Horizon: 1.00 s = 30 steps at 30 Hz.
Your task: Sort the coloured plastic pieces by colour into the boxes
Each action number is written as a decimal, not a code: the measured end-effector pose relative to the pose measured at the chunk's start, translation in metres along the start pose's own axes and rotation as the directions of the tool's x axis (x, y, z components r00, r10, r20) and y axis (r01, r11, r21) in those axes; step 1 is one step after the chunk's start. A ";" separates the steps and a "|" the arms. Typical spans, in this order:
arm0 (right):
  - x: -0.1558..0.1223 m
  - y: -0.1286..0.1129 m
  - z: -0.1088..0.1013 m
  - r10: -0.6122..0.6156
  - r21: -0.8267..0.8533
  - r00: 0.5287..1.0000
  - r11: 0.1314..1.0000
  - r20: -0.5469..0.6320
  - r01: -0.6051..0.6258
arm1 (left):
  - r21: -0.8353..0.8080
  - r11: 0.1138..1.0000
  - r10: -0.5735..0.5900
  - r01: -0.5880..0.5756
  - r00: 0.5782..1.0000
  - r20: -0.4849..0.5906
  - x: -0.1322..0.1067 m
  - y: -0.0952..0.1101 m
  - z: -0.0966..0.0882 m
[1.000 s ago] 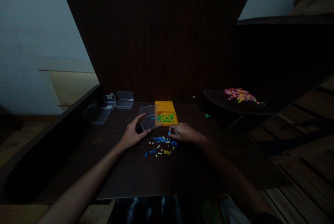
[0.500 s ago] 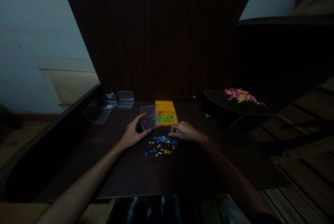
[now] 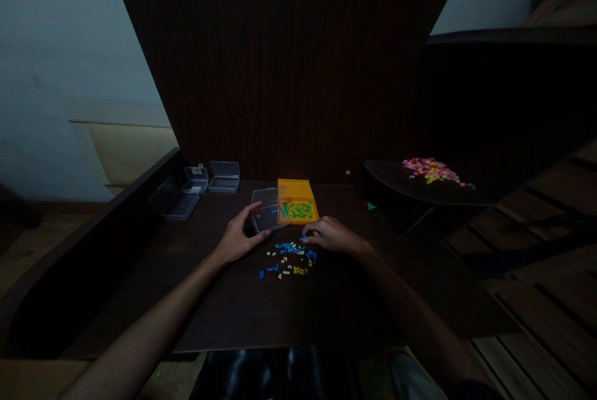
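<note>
My left hand (image 3: 236, 239) grips the near corner of a small clear plastic box (image 3: 267, 210) with its lid raised. A few blue pieces lie inside the box. My right hand (image 3: 332, 235) rests on the dark table (image 3: 242, 300) with fingers curled at the far right edge of a scatter of small blue, white and yellow pieces (image 3: 289, 260). What its fingertips pinch is too small to name. Behind the clear box lies an orange box (image 3: 298, 201) holding green pieces.
Three more clear plastic boxes (image 3: 196, 191) stand open at the table's far left. A pile of pink and yellow pieces (image 3: 431, 170) lies on a dark side surface at the right. A dark wooden panel rises behind the table. Wooden slats run along the right.
My right hand has shifted slightly left and forward at the edge of the pieces. My left hand and the clear box have stayed put.
</note>
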State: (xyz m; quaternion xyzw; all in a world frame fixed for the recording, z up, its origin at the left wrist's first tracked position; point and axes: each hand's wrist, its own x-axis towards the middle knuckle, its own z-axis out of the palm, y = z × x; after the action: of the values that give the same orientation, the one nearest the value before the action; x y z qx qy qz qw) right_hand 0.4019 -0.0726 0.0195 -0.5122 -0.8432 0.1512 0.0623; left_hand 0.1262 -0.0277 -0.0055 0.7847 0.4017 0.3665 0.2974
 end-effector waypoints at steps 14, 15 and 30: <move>-0.002 0.002 -0.003 0.087 0.013 0.996 0.996 0.022 -0.087 | 0.009 1.000 0.002 -0.002 1.000 0.009 0.000 -0.001 0.000; -0.002 0.001 -0.003 0.092 0.008 0.996 0.996 0.020 -0.092 | 0.009 1.000 0.004 -0.004 1.000 0.007 0.000 0.000 0.000; -0.001 -0.003 -0.005 0.071 0.007 0.997 0.997 0.023 -0.071 | 0.016 1.000 0.021 -0.021 1.000 0.008 0.000 0.000 0.000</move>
State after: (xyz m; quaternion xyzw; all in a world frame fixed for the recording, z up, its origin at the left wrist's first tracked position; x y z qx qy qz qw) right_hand 0.4010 -0.0737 0.0251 -0.5398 -0.8244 0.1626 0.0495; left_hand 0.1261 -0.0274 -0.0057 0.7927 0.3953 0.3633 0.2889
